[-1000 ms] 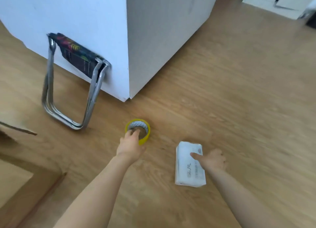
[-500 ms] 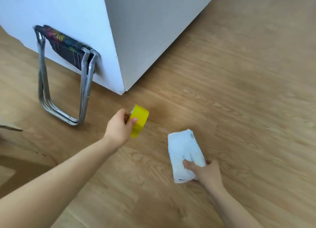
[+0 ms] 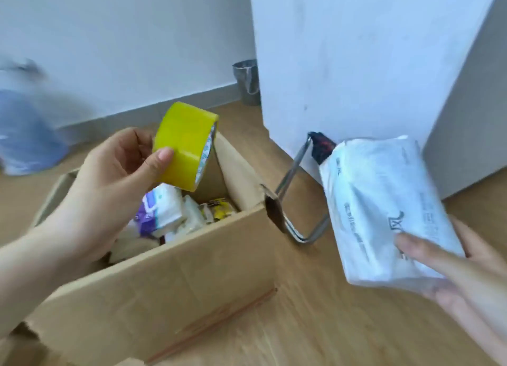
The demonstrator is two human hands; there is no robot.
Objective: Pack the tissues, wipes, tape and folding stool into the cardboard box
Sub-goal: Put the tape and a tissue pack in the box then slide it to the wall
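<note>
My left hand (image 3: 109,184) grips a yellow tape roll (image 3: 185,146) and holds it in the air above the open cardboard box (image 3: 170,277). Inside the box lie a purple-and-white tissue pack (image 3: 159,209) and other small packets. My right hand (image 3: 461,266) holds a white tissue pack (image 3: 384,212) to the right of the box, off the floor. The folding stool (image 3: 304,184), with a steel tube frame and dark patterned seat, leans folded against the white cabinet behind the box's right corner; the tissue pack hides part of it.
A tall white cabinet (image 3: 356,63) stands at the right. A steel waste bin (image 3: 247,81) sits by the wall next to it. A blurred blue plastic bag (image 3: 24,135) lies at the far left. Wooden floor (image 3: 329,324) surrounds the box.
Both hands lifted their items off the floor. The view swung left, bringing the cardboard box in under the left hand; the tape and tissue pack are now held up by the box.
</note>
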